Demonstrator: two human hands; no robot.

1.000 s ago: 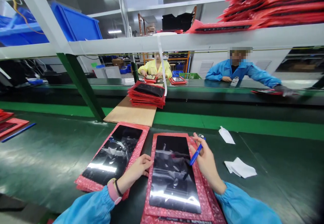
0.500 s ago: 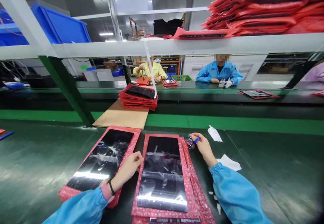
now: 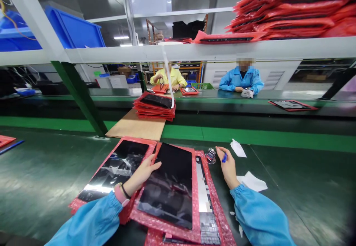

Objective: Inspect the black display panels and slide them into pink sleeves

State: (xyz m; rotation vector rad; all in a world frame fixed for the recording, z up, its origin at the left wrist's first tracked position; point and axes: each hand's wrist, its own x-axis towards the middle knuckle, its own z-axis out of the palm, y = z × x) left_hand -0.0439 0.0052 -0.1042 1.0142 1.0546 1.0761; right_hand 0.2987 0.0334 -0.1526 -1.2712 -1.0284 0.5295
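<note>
My left hand (image 3: 143,173) grips the upper left edge of a black screen panel (image 3: 169,183) lying on a red bubble-wrap sheet; the thumb rests on its edge. The panel is tilted above another panel (image 3: 204,197) whose silvery inner side and dark components show. To the left, a glossy black screen panel (image 3: 118,164) lies on red bubble wrap, partly behind my left arm. My right hand (image 3: 228,166) is closed around a small blue pen-like tool (image 3: 224,157), mostly hidden by the fingers. Near its fingertips sits a small metallic object (image 3: 210,156), too small to name.
White paper scraps (image 3: 238,148) lie right of my right hand. A stack of red-wrapped panels (image 3: 154,107) stands on a brown board (image 3: 136,127) beyond. A green post (image 3: 79,99) and a shelf rail (image 3: 194,53) cross in front. Two people sit across the bench.
My left hand has taken hold of the middle panel with its wrap and raised and shifted it left, uncovering the panel beneath. My right hand has drawn slightly away from the small metallic object.
</note>
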